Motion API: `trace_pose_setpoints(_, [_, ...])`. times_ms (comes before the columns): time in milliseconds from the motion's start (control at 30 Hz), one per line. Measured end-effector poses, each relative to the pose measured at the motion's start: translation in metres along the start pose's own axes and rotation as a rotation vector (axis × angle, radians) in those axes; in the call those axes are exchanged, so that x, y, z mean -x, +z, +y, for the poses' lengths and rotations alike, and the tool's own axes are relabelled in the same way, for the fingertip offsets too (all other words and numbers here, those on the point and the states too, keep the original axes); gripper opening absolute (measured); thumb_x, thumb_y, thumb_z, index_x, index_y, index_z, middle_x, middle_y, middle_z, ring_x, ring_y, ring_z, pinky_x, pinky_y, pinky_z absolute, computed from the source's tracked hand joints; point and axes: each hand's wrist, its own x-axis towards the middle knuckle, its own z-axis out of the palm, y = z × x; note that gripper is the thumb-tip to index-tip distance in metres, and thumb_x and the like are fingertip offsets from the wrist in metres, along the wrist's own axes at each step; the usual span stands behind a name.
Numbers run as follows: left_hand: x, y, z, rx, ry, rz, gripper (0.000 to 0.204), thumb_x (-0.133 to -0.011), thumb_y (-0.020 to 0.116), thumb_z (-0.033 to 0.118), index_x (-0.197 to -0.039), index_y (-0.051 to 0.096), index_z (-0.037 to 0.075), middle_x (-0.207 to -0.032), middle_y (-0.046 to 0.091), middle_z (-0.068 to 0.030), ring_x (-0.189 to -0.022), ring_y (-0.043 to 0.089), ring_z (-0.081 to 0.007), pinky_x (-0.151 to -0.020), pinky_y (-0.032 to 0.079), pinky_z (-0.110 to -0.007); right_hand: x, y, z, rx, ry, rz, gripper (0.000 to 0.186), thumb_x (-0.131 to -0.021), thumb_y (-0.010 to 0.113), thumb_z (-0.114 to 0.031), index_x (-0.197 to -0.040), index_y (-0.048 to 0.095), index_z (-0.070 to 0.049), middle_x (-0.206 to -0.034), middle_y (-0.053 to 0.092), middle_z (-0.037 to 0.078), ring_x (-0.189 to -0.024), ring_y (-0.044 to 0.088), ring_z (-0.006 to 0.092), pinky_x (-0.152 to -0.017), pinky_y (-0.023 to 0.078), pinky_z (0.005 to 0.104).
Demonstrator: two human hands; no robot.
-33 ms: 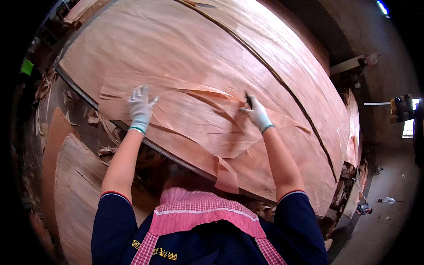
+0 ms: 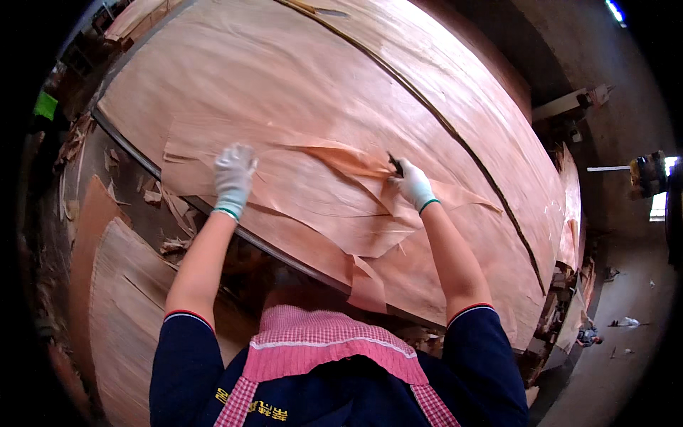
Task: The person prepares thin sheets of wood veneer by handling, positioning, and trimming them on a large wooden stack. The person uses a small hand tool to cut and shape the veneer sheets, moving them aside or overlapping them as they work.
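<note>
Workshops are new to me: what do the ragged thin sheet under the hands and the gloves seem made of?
Thin sheet: probably wood veneer, matte, judging by faint streaks and curled, ragged edges. Gloves: likely knitted fabric, dull white, given the snug green-edged cuffs; coating unclear.

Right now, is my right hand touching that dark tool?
Touching. The head view shows the dark tool jutting from your gloved right hand, with no gap at the grip.

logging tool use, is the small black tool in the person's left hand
No, the small black tool is in the white-gloved right hand.
</note>
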Motion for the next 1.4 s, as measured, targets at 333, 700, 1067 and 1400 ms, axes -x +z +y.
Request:
trace_pose_setpoints(333, [0.042, 0.002, 0.011, -0.157, 0.027, -0.283, 0.015, -0.088, 0.052, 0.016, -0.101, 0.054, 0.009, -0.090, 0.066, -0.0140, -0.088, 0.065, -0.0287, -0.072, 0.052, -0.038, 0.206, -0.053, -0.138, 0.075, -0.239, 0.451, 0.020, -0.075, 0.069, -0.007, -0.093, 0.061, -0.011, -0.083, 0.061, 0.010, -0.072, 0.062, 0.0337, -0.059, 0.049, 0.0417])
trace_pose_setpoints(700, [0.071, 0.016, -0.043, 0.455, -0.020, -0.198, 0.044, -0.099, 0.045, 0.034, -0.130, 0.050, 0.004, -0.128, 0.052, -0.0146, -0.115, 0.051, -0.0260, -0.098, 0.039, -0.033, 0.297, -0.028, -0.143, -0.383, -0.028, -0.027, 0.022, -0.083, 0.062, -0.006, -0.105, 0.063, -0.003, -0.091, 0.064, 0.018, -0.086, 0.063, 0.0384, -0.074, 0.050, 0.0389])
trace_pose_setpoints(1067, [0.243, -0.135, -0.065, 0.192, 0.512, -1.271, 0.051, -0.090, 0.057, 0.032, -0.131, 0.052, 0.001, -0.118, 0.064, -0.0183, -0.105, 0.062, -0.0329, -0.091, 0.049, -0.040, 0.398, 0.045, -0.013, -0.848, 0.158, -0.299, 0.024, -0.094, 0.056, -0.009, -0.115, 0.060, 0.000, -0.104, 0.063, 0.014, -0.097, 0.062, 0.0200, -0.086, 0.049, 0.0322])
trace_pose_setpoints(1400, [0.233, -0.161, 0.097, 0.593, 0.351, -0.944, 0.036, -0.096, 0.054, 0.023, -0.124, 0.054, 0.001, -0.113, 0.065, -0.0188, -0.101, 0.064, -0.0302, -0.087, 0.049, -0.037, 0.571, 0.043, 0.062, -1.126, 0.564, -0.666, 0.022, -0.097, 0.056, -0.015, -0.108, 0.064, 0.002, -0.093, 0.067, 0.004, -0.085, 0.060, 0.0119, -0.074, 0.048, 0.0268])
